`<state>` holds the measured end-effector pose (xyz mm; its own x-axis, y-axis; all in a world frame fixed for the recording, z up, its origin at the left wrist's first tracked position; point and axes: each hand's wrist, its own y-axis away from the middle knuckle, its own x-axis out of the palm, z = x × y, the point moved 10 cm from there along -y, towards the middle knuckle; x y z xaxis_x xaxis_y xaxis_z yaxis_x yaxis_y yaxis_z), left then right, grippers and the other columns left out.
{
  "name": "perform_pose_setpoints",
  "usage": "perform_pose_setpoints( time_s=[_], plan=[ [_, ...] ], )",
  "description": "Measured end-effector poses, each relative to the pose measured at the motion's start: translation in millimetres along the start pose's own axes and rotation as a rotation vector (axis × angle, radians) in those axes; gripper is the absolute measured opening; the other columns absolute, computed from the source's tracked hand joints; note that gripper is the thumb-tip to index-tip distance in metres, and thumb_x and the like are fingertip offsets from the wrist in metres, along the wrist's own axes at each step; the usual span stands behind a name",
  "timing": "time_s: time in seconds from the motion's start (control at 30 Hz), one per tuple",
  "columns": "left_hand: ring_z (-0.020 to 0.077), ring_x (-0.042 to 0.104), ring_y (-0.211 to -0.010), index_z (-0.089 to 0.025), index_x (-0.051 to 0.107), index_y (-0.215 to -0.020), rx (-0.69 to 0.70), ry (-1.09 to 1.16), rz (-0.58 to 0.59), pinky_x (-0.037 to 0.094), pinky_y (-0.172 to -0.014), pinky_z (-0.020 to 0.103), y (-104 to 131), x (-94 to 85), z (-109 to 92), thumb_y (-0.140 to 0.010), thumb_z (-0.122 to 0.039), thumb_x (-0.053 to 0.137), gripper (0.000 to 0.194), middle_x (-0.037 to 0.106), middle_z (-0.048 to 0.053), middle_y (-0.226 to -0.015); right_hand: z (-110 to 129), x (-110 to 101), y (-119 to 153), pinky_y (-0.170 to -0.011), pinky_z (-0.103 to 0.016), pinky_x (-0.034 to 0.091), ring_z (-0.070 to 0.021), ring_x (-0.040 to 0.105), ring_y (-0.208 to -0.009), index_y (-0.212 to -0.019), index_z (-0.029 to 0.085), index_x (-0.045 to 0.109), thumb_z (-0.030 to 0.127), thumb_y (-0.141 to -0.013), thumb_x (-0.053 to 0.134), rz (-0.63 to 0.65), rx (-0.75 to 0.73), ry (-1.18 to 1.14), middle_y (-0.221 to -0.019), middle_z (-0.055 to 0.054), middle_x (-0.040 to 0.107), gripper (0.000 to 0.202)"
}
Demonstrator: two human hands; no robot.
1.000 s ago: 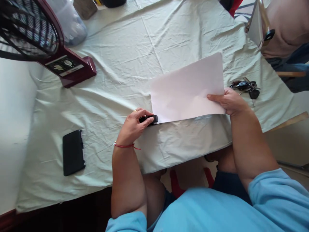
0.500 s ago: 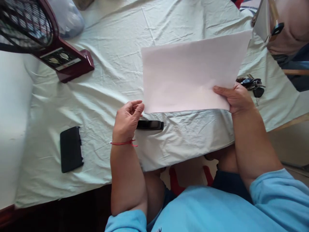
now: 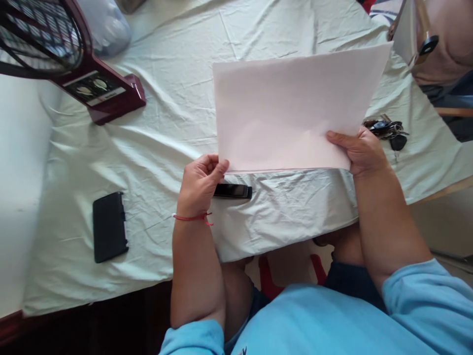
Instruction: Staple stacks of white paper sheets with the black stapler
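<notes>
A blank white sheet of paper (image 3: 288,113) is held up over the table, its near edge towards me. My right hand (image 3: 364,152) grips its near right corner, thumb lying on top and fingers hidden beneath. At the near left corner my left hand (image 3: 203,180) pinches the paper between thumb and fingers. A thin double line along the near edge hints at more than one layer. Just below the paper, a black phone-like device (image 3: 232,191) lies on the cloth, partly hidden by my left hand.
A pale green cloth (image 3: 166,148) covers the table. At left lie a black case (image 3: 110,227) and a dark red electric fly swatter (image 3: 114,96), near a plastic bag (image 3: 107,29). A bunch of keys (image 3: 391,129) rests right of my right hand. A bag-like item (image 3: 404,39) sits at the far right.
My left hand has moved slightly right and closed on the paper's near left corner. The sheet's far edge has risen a little. My right hand keeps its grip.
</notes>
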<state>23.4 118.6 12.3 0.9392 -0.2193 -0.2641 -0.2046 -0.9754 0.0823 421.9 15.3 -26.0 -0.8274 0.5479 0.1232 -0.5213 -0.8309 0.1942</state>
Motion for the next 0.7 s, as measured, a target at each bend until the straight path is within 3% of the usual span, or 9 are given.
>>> perform_pose_setpoints(
  time_s=[0.13,0.3,0.5,0.7],
  plan=[
    [0.0142,0.046,-0.062,-0.025,0.066,-0.068,0.018,-0.036,0.012,0.042,-0.060,0.029,2.9,1.1,-4.4,-0.083,-0.048,0.096,0.041,0.053,-0.003,-0.062,-1.8,2.5,-0.5,-0.127,-0.057,0.075,-0.0402,0.086,-0.142,-0.102,0.035,0.087,0.042,-0.061,0.119,0.018,0.009,-0.002,-0.129,-0.004,0.095,0.052],
    [0.0114,0.034,-0.055,-0.025,0.057,-0.061,0.034,-0.050,-0.024,0.030,-0.053,0.030,3.9,-3.5,-6.8,-0.091,-0.069,0.095,0.065,0.046,-0.003,-0.057,-7.2,0.3,-5.6,-0.124,-0.058,0.076,-0.0399,0.088,-0.136,-0.103,0.034,0.088,0.044,-0.065,0.118,0.026,0.004,0.008,-0.125,-0.004,0.095,0.049],
    [0.0116,0.043,-0.058,-0.025,0.061,-0.063,0.047,0.020,0.002,0.038,-0.058,0.029,3.1,4.2,-8.2,-0.077,-0.055,0.103,0.054,0.054,-0.003,-0.059,-5.4,-2.4,-7.2,-0.127,-0.054,0.074,-0.0372,0.087,-0.140,-0.102,0.034,0.086,0.046,-0.067,0.118,0.019,-0.017,-0.008,-0.132,-0.003,0.095,0.048],
    [0.0111,0.036,-0.056,-0.026,0.056,-0.059,0.011,0.059,-0.052,0.026,-0.052,0.029,1.7,0.5,-3.9,-0.078,-0.073,0.100,0.067,0.045,-0.004,-0.057,-1.6,0.3,-5.2,-0.129,-0.057,0.073,-0.0368,0.087,-0.138,-0.100,0.033,0.085,0.046,-0.066,0.120,0.026,-0.039,-0.049,-0.130,-0.002,0.095,0.050]
  ],
)
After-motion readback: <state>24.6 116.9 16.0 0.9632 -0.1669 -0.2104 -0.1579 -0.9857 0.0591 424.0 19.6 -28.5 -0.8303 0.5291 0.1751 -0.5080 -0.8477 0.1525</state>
